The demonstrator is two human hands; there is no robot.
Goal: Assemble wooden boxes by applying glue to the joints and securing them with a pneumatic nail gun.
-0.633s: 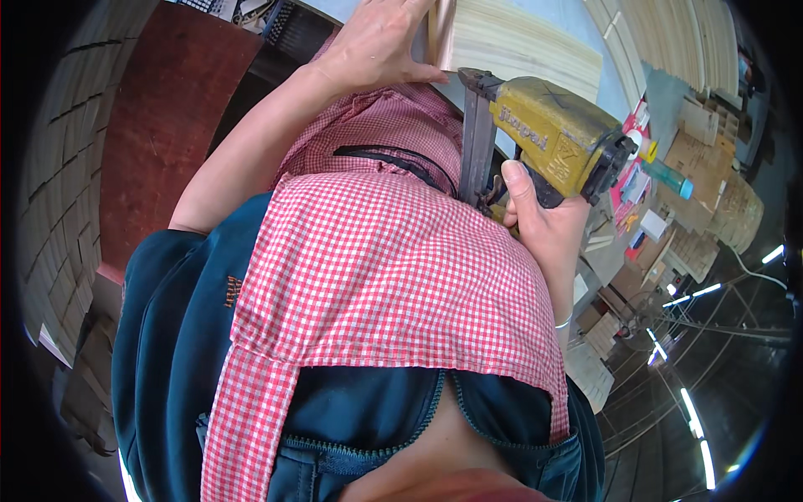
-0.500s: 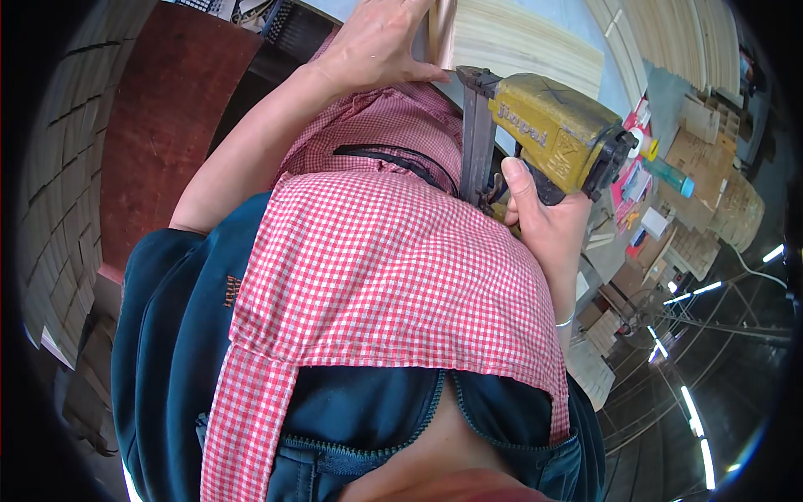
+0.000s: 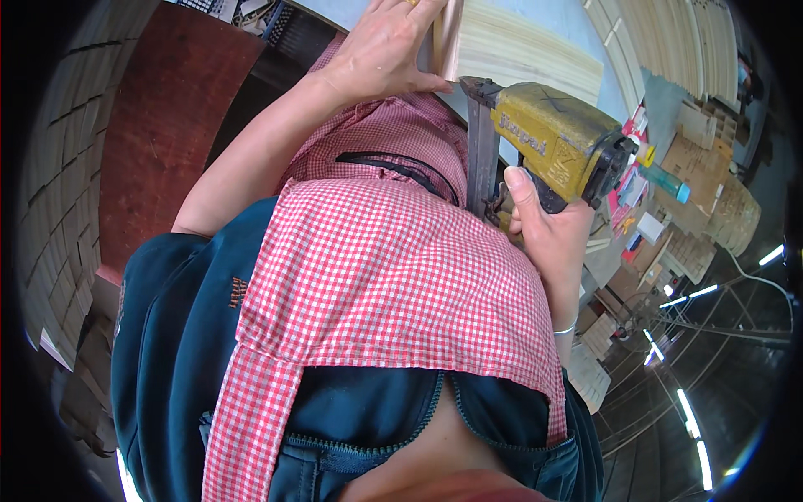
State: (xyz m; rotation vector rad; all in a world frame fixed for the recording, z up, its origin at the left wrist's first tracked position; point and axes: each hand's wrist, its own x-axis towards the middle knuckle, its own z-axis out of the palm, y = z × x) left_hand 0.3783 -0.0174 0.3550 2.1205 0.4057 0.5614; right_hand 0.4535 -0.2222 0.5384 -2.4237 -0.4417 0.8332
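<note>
Yellow and black, the pneumatic nail gun is held in the right hand, whose fingers wrap its handle, the thumb lying up along the side. Its nose points left, and just beyond the tip comes the left hand's thumb, a narrow gap between them. The left hand rests at the near end of a wooden strip, up and left of the nail gun; its thumb is spread wide, but the upper frame edge cuts off the other fingertips, so I cannot tell whether they grip.

Past the nail gun's top lies a pale, grained wooden panel, its near edge partly hidden by the tool. Right of that panel, a bluish band of worktop runs up to some light wooden slats, leaving room on that side. Room is tight left of the nail gun, where its dark magazine stands close against the red checked apron. To the nail gun's right is a teal bottle; far left, a reddish-brown board.
</note>
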